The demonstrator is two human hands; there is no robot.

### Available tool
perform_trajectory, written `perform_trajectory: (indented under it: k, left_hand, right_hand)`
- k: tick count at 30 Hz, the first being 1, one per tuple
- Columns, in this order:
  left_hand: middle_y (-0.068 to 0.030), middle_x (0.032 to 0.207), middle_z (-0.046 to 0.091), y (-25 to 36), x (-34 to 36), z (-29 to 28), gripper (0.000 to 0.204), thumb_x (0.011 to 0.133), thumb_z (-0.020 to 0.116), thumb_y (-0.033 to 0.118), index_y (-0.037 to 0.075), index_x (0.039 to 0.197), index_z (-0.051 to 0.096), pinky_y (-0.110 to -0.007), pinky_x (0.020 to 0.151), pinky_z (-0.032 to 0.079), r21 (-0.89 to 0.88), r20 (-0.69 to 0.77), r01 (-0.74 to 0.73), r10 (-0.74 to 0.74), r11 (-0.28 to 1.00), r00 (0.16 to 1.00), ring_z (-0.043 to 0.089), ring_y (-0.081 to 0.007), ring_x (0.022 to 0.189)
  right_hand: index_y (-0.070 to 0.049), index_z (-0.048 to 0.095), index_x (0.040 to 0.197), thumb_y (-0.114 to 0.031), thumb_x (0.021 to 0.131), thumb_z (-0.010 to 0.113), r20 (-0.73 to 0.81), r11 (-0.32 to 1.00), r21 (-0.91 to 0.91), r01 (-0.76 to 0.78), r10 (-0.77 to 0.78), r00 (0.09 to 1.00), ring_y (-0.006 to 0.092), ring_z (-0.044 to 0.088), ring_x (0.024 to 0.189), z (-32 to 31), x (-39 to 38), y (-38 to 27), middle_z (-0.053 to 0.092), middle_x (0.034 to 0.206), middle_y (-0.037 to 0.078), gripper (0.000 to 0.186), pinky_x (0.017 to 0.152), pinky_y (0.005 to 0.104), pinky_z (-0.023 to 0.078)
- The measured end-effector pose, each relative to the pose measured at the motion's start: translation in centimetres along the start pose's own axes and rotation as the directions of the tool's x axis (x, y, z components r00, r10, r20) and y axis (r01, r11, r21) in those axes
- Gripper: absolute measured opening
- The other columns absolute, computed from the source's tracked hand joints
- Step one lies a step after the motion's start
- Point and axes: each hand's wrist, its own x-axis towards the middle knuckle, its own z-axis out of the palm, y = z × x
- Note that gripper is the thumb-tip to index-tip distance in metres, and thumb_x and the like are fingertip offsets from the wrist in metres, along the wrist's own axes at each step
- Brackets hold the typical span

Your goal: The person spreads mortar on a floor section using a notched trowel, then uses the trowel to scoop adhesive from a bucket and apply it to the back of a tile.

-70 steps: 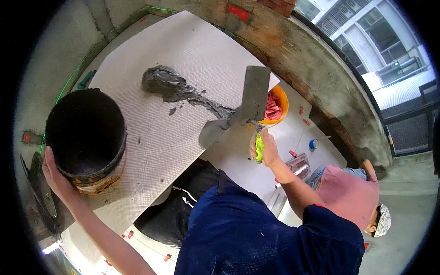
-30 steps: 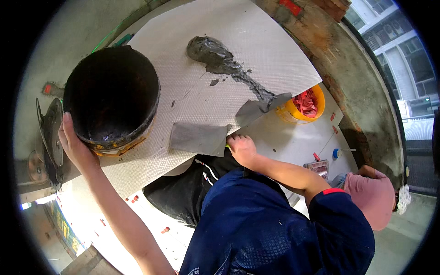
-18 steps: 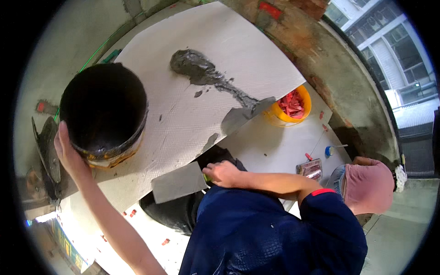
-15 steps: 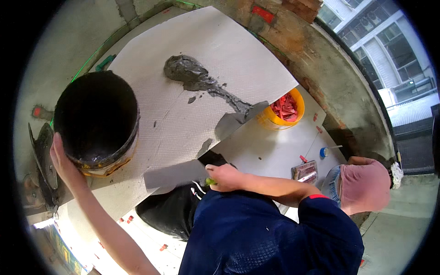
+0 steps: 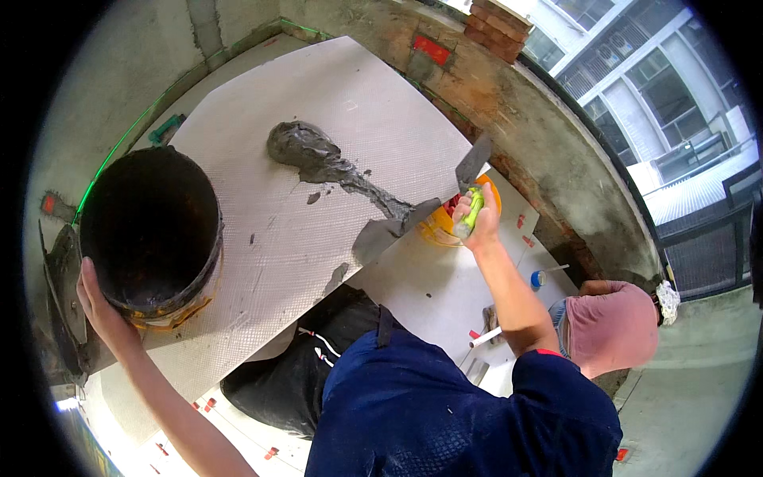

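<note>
One large white tile [image 5: 318, 159], its ribbed back upward, took up most of the view and lay tilted across the person's dark-trousered lap [image 5: 318, 374]. A concrete wall [image 5: 548, 135] with exposed red brick ran behind it, and white floor tiles [image 5: 429, 294] lay below the tile's right edge.

Black bucket [image 5: 151, 226]: stood upright on the tile's left part, inside dark and smeared, a yellow-orange band showing near its base. The left hand [image 5: 99, 306] lay against the bucket's lower-left wall, fingers curled round the side; grip closed on the bucket.

Grey mortar [image 5: 318, 159]: a heaped blob near the tile's middle, trailing in a thin streak down and right to the tile's edge, where a flat grey smear [image 5: 377, 234] sat. Small flecks lay beside the streak.

Second person: only a pink cap [image 5: 616, 330] seen from above, low at right, well apart from both hands.

Orange tub [image 5: 437, 226]: on the floor just beyond the tile's right edge, partly hidden behind the right hand.

Trowel [image 5: 470, 171]: the right hand [image 5: 477, 222] was closed round its yellow-green handle, grip firm. The grey blade pointed up and away, raised off the tile, just right of the streak's end and not touching the mortar.

Smallest items: a red mark on the wall [image 5: 431, 49], a green tool [image 5: 165, 127] on the floor beyond the tile's left corner, a blue cap [image 5: 538, 279] and red spacers [image 5: 208, 404] on the floor tiles.
</note>
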Motion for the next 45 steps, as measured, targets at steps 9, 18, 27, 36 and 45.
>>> perform_trajectory:
  k: [9,18,27,36,45]
  left_hand:
    - [-0.0105,0.122,0.061,0.1,-0.4,0.1,0.058,0.090,0.067,0.044,0.000,0.127,0.058,-0.032,0.098,0.045,0.045,-0.001,-0.046,0.047,0.998,0.999,0.058,-0.0200,0.112]
    - [-0.0142,0.127,0.061,-0.2,-0.8,0.3,0.061,0.090,0.067,0.043,0.001,0.133,0.056,-0.034,0.101,0.046,0.013,-0.023,-0.057,0.057,0.998,0.998,0.060,-0.0236,0.117]
    - [-0.0126,0.135,0.056,-1.2,-1.2,0.0,0.059,0.093,0.061,0.043,0.003,0.136,0.055,-0.036,0.104,0.045,0.020,0.012,-0.037,0.036,0.999,0.999,0.056,-0.0238,0.124]
    - [-0.0122,0.118,0.059,2.6,-1.3,1.8,0.062,0.085,0.074,0.046,-0.003,0.119,0.058,-0.031,0.096,0.040,0.344,-0.003,-0.098,0.105,0.934,0.994,0.054,-0.0203,0.105]
    - [-0.0061,0.090,0.060,5.7,-7.0,-3.1,0.049,0.074,0.084,0.029,-0.002,0.103,0.059,-0.027,0.067,0.046,0.156,0.044,0.013,-0.020,0.988,0.999,0.056,-0.0118,0.081]
  right_hand:
    - [0.011,0.037,0.133,-0.036,0.107,0.027,0.028,0.913,0.406,0.032,-0.048,0.998,0.0431,0.047,0.127,4.6,5.0,0.2,0.042,0.138,0.033,0.055,0.108,0.0528,0.045]
    - [0.013,0.036,0.135,-0.022,0.105,0.028,-0.114,0.961,0.236,0.143,-0.119,0.986,0.0448,0.045,0.129,-1.8,11.6,-1.4,0.044,0.138,0.031,0.046,0.108,0.0579,0.041]
    - [0.005,0.040,0.124,-0.024,0.104,0.037,-0.367,0.959,-0.006,0.283,-0.265,0.892,0.0425,0.059,0.106,-7.6,5.2,-0.9,0.053,0.118,0.025,0.035,0.096,0.0586,0.052]
    - [0.009,0.057,0.114,-0.049,0.102,0.034,-0.187,0.844,-0.464,0.270,-0.391,0.901,0.0287,0.063,0.092,-2.6,-2.7,-2.4,0.065,0.112,0.020,0.063,0.085,0.0419,0.053]
    - [-0.005,0.057,0.120,-0.051,0.098,0.051,-0.174,0.783,-0.619,0.064,-0.216,0.961,0.0217,0.060,0.091,8.7,-6.9,5.6,0.065,0.103,0.008,0.051,0.075,0.0352,0.049]
